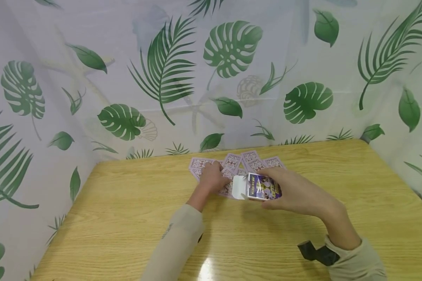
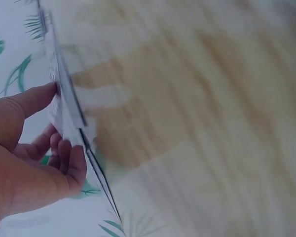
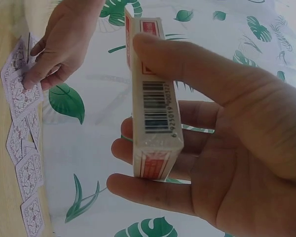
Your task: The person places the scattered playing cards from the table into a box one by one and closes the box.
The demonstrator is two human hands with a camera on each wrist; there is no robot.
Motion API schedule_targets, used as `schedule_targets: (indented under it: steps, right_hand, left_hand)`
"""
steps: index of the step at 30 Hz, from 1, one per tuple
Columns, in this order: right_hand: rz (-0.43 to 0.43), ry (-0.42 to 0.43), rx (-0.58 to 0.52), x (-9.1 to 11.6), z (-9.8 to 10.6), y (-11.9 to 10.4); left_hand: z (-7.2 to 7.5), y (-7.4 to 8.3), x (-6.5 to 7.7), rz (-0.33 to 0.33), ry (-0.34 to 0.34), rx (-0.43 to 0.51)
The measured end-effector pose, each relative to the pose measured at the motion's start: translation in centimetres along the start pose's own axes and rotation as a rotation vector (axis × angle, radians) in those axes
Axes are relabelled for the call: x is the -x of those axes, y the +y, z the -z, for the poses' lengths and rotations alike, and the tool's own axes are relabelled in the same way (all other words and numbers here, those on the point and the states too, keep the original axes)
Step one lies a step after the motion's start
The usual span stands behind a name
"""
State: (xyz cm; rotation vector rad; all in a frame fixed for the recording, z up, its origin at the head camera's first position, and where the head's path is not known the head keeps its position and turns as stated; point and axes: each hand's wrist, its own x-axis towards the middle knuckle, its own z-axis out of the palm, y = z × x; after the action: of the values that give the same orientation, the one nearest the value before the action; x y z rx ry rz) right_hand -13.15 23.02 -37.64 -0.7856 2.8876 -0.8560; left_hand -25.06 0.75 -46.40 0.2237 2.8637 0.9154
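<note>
My right hand (image 1: 293, 191) grips a purple-and-yellow printed playing card box (image 1: 263, 186) between thumb and fingers. Its white flap (image 1: 239, 187) stands open toward the left. The right wrist view shows the thumb on the box's narrow side (image 3: 155, 108), above a barcode, with the other fingers behind it. My left hand (image 1: 212, 177) is over the left end of a spread of playing cards (image 1: 256, 164) with red-patterned backs lying on the table. Its fingertips touch the cards (image 3: 32, 89), the fingers loosely bent. In the left wrist view, the cards (image 2: 64, 94) show nearly edge-on.
The wood-patterned table (image 1: 133, 218) extends to both sides of the cards. Behind it hangs a white cloth (image 1: 183, 136) printed with green leaves, close to the cards' far edge. A black strap (image 1: 318, 253) is on my right wrist.
</note>
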Motion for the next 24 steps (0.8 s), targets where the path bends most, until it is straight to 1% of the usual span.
schedule_targets:
  steps: [5,9,13,16,19,21,24]
  right_hand:
    - [-0.005,-0.003,0.001,0.1,0.1,0.0]
    - [-0.002,0.001,0.015,0.1,0.1,0.0]
    - [-0.004,0.008,0.018,-0.1,0.1,-0.1]
    - [-0.009,0.006,0.014,-0.3,0.1,-0.2]
    - [-0.015,0.007,0.015,-0.3,0.1,-0.4]
    - [-0.016,0.006,0.015,-0.5,0.1,-0.5]
    - [-0.016,0.005,0.015,-0.9,0.0,-0.8]
  left_hand:
    - [1.6,-1.0,0.7,-0.122,-0.027,0.147]
    - [3.2,-2.0,1.6,-0.167,-0.035,0.262]
    - [4.9,-2.9,2.5,-0.175,-0.061,0.389]
    - [6.2,-3.3,3.5,-0.152,-0.051,0.486]
    - [7.3,-3.6,4.3,-0.147,-0.030,0.574]
    - [8.1,-3.8,4.8,-0.149,-0.028,0.619]
    - [9.0,-4.0,5.4,-0.157,-0.030,0.653]
